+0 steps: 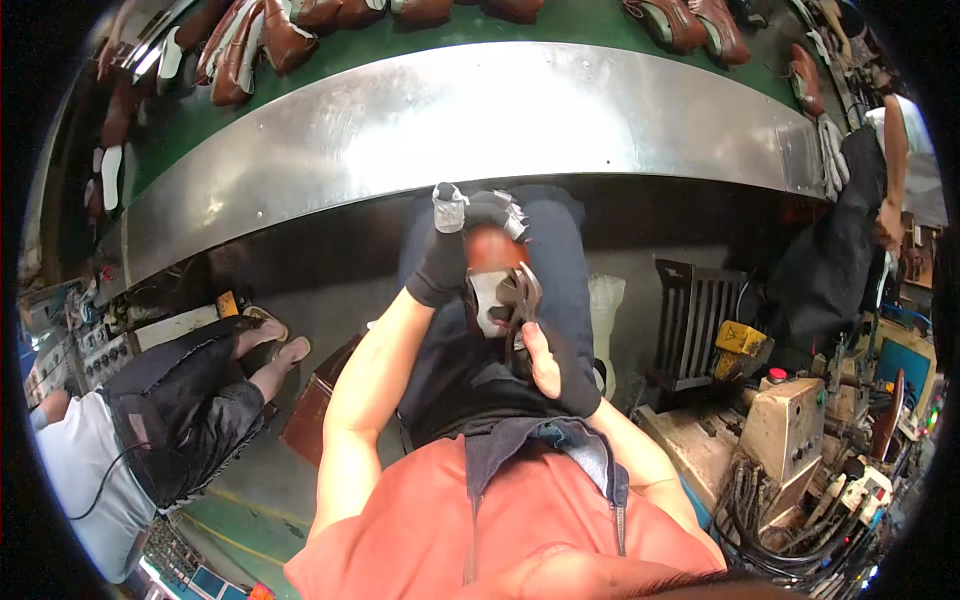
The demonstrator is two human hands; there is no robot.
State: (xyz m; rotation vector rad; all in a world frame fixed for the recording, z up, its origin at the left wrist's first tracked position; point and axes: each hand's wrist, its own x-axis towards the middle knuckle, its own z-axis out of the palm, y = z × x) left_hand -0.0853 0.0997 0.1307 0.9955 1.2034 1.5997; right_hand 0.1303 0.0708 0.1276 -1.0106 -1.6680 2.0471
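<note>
A brown leather shoe (493, 250) with a pale lining lies over my lap, its rounded toe pointing away from me. Around the toe end wraps my left hand (465, 215), in a dark glove with silvery tape on the fingers; the thumb stands up. At the near end my right hand (545, 365), with a dark band at the wrist, grips the shoe. Its thumb shows on the side, while the other fingers are hidden. A dark, shiny strap-like piece (522, 295) lies along the shoe's right edge beside that thumb; I cannot tell what it is.
A curved-looking metal ledge (480, 110) runs in front of me, with a green belt (420, 35) behind it bearing several brown shoes (670, 22). One person (110, 430) sits at left, another (890, 160) stands at right. A machine (785, 425) with a red button is close on my right.
</note>
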